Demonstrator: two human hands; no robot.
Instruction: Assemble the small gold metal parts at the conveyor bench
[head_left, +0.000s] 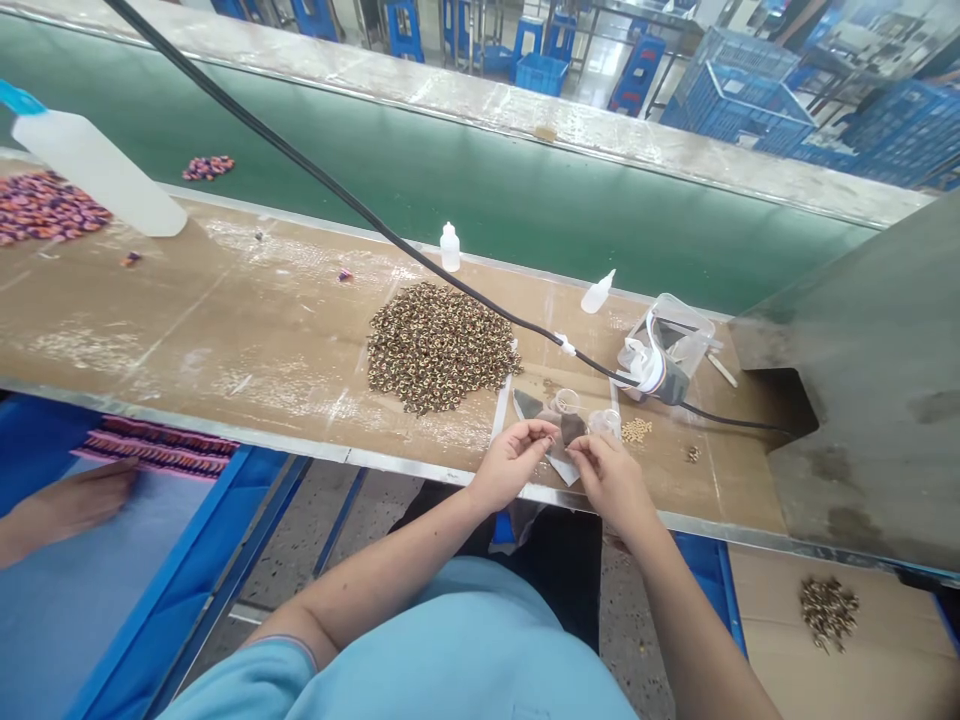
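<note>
My left hand (517,462) is closed in a pinch at the front edge of the bench, with something tiny at its fingertips that I cannot make out. Beside it, my right hand (611,478) also pinches, and its fingertips meet the edge of a dark brown cloth (573,428). Whether they grip the cloth or a small piece over it is hidden. Under and around the fingers lie a grey-green cloth (528,405) and a small clear round dish (566,401). Another clear dish (604,422) stands behind my right hand, next to small beige pieces (637,430).
A large pile of small brown-and-gold pieces (439,345) lies left of my hands. Behind are two small white bottles (450,248) and a clear plastic box (694,325). A black cable (360,205) crosses above the bench. At left, a co-worker's hand (82,500) rests by a blue tray.
</note>
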